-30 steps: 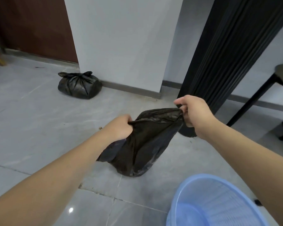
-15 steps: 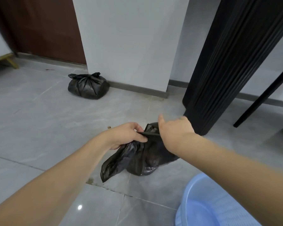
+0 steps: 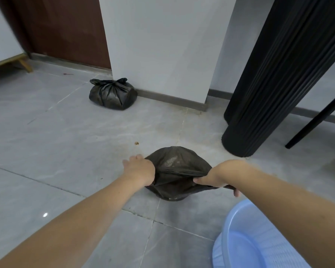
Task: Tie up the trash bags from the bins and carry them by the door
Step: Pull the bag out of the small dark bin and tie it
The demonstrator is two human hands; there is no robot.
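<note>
A black trash bag sits on the grey tiled floor in front of me, its top flaps drawn across it. My left hand holds the bag's left flap, fingers curled under the plastic. My right hand grips the right flap and pulls it out toward the right, the plastic stretched taut between the hands. A second black bag, tied shut, lies by the base of the white wall, close to the brown door.
An empty pale-blue plastic bin stands at the lower right beside my right arm. A black ribbed column rises just right of the bag, with a thin black furniture leg beyond it. A wooden leg shows at far left.
The bag has come down from hanging between my hands to resting on the floor. My hands crossed over its top and have now pulled apart, stretching the flaps sideways.
</note>
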